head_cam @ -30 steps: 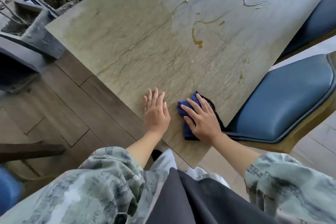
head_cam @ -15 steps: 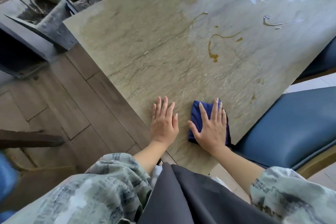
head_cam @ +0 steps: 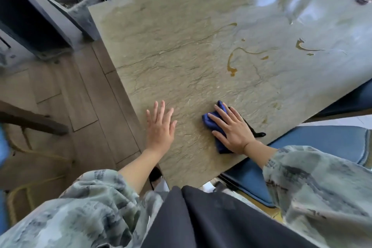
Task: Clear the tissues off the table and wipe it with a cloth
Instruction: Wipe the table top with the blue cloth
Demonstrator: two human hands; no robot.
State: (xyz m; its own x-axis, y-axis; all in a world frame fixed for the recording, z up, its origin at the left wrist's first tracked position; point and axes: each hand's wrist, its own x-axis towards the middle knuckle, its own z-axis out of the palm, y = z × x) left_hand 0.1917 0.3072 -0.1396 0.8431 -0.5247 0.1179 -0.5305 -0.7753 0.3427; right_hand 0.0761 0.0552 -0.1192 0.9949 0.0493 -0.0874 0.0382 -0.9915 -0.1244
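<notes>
At the left edge, grey wood-plank flooring [head_cam: 60, 90] and a grey stone planter [head_cam: 84, 4] are seen beside the beige veined stone worktop [head_cam: 181, 56]. Near the worktop's front corner, the left hand [head_cam: 160, 129] is laid flat, fingers straight and spread, nothing held. Just to its right, the folded dark blue cloth [head_cam: 211, 121] is pressed onto the worktop under the right hand [head_cam: 234, 131], its fingers extended. Farther right, amber liquid streaks [head_cam: 231, 64] are visible, and a blue padded chair seat [head_cam: 314, 147] is tucked alongside.
</notes>
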